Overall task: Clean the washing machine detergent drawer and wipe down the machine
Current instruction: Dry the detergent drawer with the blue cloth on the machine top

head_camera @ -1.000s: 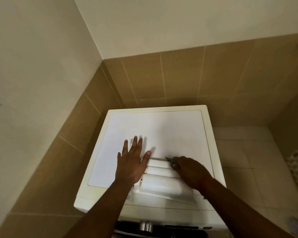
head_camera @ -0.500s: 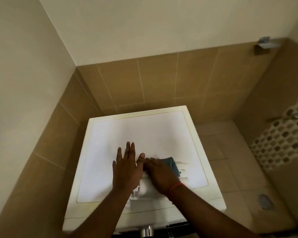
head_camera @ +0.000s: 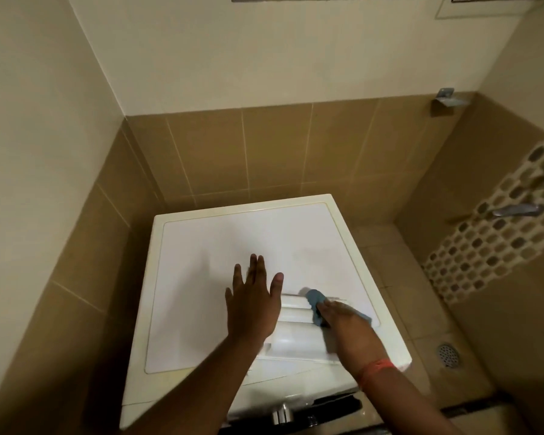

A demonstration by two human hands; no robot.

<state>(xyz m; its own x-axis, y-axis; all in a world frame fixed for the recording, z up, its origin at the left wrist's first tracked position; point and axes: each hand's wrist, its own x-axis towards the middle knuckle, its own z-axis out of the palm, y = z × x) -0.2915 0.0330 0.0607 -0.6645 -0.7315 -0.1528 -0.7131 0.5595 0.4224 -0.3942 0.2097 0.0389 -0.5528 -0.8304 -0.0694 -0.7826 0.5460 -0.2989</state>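
Observation:
A white washing machine (head_camera: pixel 201 246) stands in a tiled corner, seen from above. The white detergent drawer (head_camera: pixel 296 337) lies on its lid near the front right. My left hand (head_camera: pixel 252 306) rests flat beside the drawer's left end, fingers spread, thumb at the drawer's far corner. My right hand (head_camera: pixel 349 328) presses a blue cloth (head_camera: pixel 316 301) onto the drawer's right part; the cloth pokes out past my fingers and along the hand's right side.
Tan tiled walls hem the machine on the left and behind. Tiled floor with a round drain (head_camera: pixel 449 354) lies to the right. A mosaic wall with a metal tap (head_camera: pixel 512 210) stands at far right. The machine's dark control panel (head_camera: pixel 327 409) shows below.
My right hand with the cloth has slid right along the drawer, away from the left hand. The left hand stays flat on the lid. The view has tilted up and shifted right.

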